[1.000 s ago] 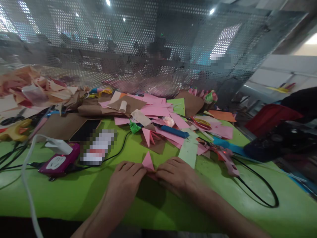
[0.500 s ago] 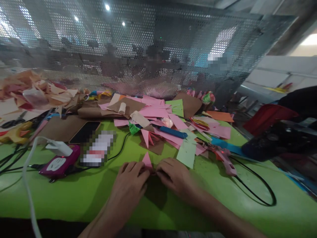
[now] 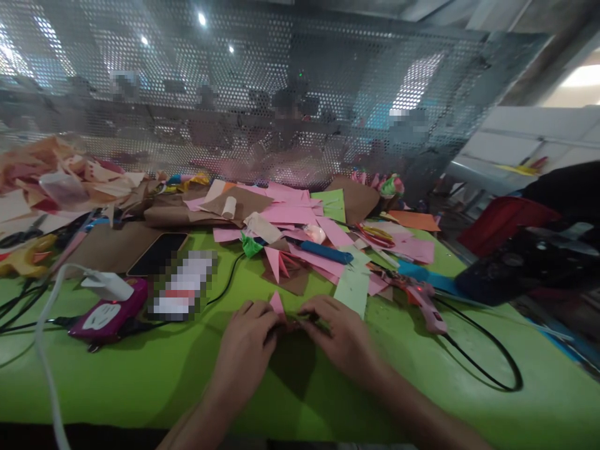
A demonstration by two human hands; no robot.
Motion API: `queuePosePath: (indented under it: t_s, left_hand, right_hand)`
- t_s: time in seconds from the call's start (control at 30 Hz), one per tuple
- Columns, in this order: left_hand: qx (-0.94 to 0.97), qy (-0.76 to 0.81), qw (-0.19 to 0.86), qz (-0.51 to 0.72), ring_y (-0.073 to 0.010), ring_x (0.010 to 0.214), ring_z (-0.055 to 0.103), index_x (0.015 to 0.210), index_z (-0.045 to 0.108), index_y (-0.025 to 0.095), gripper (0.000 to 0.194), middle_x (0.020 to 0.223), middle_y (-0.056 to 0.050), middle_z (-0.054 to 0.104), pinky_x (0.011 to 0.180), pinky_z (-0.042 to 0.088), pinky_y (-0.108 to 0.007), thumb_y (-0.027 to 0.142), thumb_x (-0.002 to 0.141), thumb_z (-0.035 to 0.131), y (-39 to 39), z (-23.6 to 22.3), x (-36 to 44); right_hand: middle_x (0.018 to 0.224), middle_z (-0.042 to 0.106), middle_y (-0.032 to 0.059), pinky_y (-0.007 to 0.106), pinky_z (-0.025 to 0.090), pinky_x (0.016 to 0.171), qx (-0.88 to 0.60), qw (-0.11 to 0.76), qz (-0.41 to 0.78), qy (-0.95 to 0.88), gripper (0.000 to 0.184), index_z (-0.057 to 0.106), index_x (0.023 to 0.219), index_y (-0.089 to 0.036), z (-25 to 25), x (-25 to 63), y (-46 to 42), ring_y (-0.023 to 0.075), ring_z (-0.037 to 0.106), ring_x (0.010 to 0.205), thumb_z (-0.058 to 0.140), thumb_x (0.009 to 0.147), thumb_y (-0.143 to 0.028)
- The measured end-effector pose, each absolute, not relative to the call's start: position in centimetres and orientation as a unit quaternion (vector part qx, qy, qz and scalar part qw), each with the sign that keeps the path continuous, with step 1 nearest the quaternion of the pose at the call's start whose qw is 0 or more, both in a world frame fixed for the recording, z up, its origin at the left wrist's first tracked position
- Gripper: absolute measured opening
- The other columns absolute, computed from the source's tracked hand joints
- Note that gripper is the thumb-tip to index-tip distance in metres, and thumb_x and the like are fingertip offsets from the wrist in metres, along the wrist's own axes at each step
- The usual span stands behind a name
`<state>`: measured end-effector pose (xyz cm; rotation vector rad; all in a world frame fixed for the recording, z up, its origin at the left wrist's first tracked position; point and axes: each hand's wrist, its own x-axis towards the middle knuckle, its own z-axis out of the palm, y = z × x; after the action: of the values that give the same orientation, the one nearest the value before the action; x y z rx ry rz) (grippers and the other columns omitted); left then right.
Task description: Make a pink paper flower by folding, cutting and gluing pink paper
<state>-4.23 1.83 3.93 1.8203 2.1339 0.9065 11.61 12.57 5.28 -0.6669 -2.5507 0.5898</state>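
Low over the green table (image 3: 187, 375), a small piece of folded pink paper (image 3: 277, 305) pokes up between my two hands. My left hand (image 3: 250, 337) is closed, its thumb and fingers pinching the paper's left side. From the right, my right hand (image 3: 335, 328) has thumb and fingertips drawn together at the paper's lower edge; its hold is partly hidden. Just beyond lies a pointed pink paper shape (image 3: 277, 264) on brown paper. A pale green paper strip (image 3: 352, 289) lies past my right hand.
A pink glue gun (image 3: 427, 307) with a looped black cord lies right. To the left are a purple power strip (image 3: 100, 322), a white charger (image 3: 109, 285) and a phone (image 3: 158, 253). Paper scraps, a blue tube-like tool (image 3: 327, 252) and scissors (image 3: 21, 232) lie farther back before a perforated metal panel (image 3: 262, 94).
My right thumb and fingers have shifted slightly and opened a little at the paper's edge. My left hand keeps its pinch. The whole view has moved slightly.
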Motion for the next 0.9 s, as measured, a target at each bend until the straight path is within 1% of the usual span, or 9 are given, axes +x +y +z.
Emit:
queuePosePath:
  t_s: [0.1,0.17,0.37,0.57,0.67,0.73,0.83,0.9]
  left_hand:
    - [0.613,0.719,0.093,0.316,-0.0214,0.088,0.056,0.087,0.069,0.022,0.019,0.091,-0.001,0.067,0.081,0.043,-0.037,0.007,0.087,0.057,1.9,3.9,-4.2]
    - [0.614,0.719,0.087,0.315,-0.0213,0.087,0.056,0.085,0.068,0.022,0.019,0.090,-0.001,0.066,0.080,0.044,-0.036,0.006,0.087,0.057,1.9,3.8,-4.3]
    - [0.622,0.719,0.064,0.304,-0.0213,0.085,0.056,0.085,0.067,0.022,0.020,0.090,0.000,0.066,0.079,0.044,-0.036,0.004,0.085,0.057,1.8,3.8,-4.2]
    - [0.618,0.733,0.052,0.280,-0.0227,0.087,0.058,0.088,0.069,0.024,0.021,0.091,-0.001,0.067,0.078,0.045,-0.037,0.006,0.086,0.057,1.7,3.9,-4.0]
    - [0.620,0.738,0.044,0.263,-0.0230,0.088,0.059,0.088,0.068,0.023,0.022,0.092,-0.001,0.067,0.078,0.045,-0.037,0.006,0.085,0.057,1.6,3.8,-3.9]
    - [0.623,0.739,0.037,0.252,-0.0233,0.088,0.059,0.092,0.068,0.024,0.024,0.092,-0.001,0.068,0.076,0.045,-0.038,0.005,0.086,0.055,1.5,3.8,-3.9]
    - [0.635,0.737,0.022,0.231,-0.0239,0.090,0.060,0.103,0.066,0.026,0.034,0.095,-0.001,0.068,0.076,0.044,-0.039,0.002,0.085,0.052,1.3,3.8,-3.7]
    - [0.647,0.731,0.011,0.216,-0.0237,0.089,0.060,0.105,0.066,0.027,0.036,0.094,-0.001,0.067,0.076,0.044,-0.039,0.001,0.084,0.052,1.1,3.9,-3.7]
  right_hand:
    - [0.092,0.069,0.0045,0.032,0.045,0.075,-0.206,0.230,0.187,-0.932,0.010,0.068,0.094,-0.022,5.2,12.0,12.3,0.0208,0.061,0.087,0.059,0.090,-0.018]
    - [0.091,0.069,0.0043,0.033,0.045,0.075,-0.193,0.221,0.167,-0.941,0.013,0.069,0.097,-0.023,5.0,11.9,12.0,0.0209,0.061,0.086,0.058,0.091,-0.018]
    - [0.089,0.070,0.0044,0.034,0.044,0.073,-0.200,0.213,0.119,-0.949,0.014,0.068,0.097,-0.022,4.6,11.6,11.8,0.0220,0.061,0.082,0.062,0.087,-0.014]
    - [0.088,0.067,0.0029,0.033,0.043,0.074,-0.223,0.184,0.130,-0.949,0.018,0.069,0.094,-0.022,4.4,11.3,11.7,0.0215,0.059,0.084,0.065,0.082,-0.008]
    - [0.087,0.065,0.0027,0.032,0.043,0.074,-0.238,0.172,0.136,-0.946,0.018,0.068,0.092,-0.020,4.6,11.1,11.7,0.0210,0.058,0.085,0.064,0.082,-0.006]
    - [0.087,0.064,0.0030,0.032,0.043,0.075,-0.248,0.163,0.135,-0.945,0.019,0.067,0.089,-0.019,4.7,11.0,11.7,0.0207,0.057,0.085,0.061,0.081,-0.003]
    - [0.086,0.063,0.0038,0.032,0.043,0.075,-0.255,0.144,0.114,-0.950,0.022,0.065,0.086,-0.018,4.9,10.7,11.6,0.0209,0.056,0.084,0.058,0.078,0.002]
    - [0.085,0.063,0.0041,0.032,0.043,0.074,-0.257,0.138,0.094,-0.952,0.022,0.063,0.083,-0.017,5.0,10.7,11.5,0.0212,0.055,0.083,0.056,0.077,0.003]
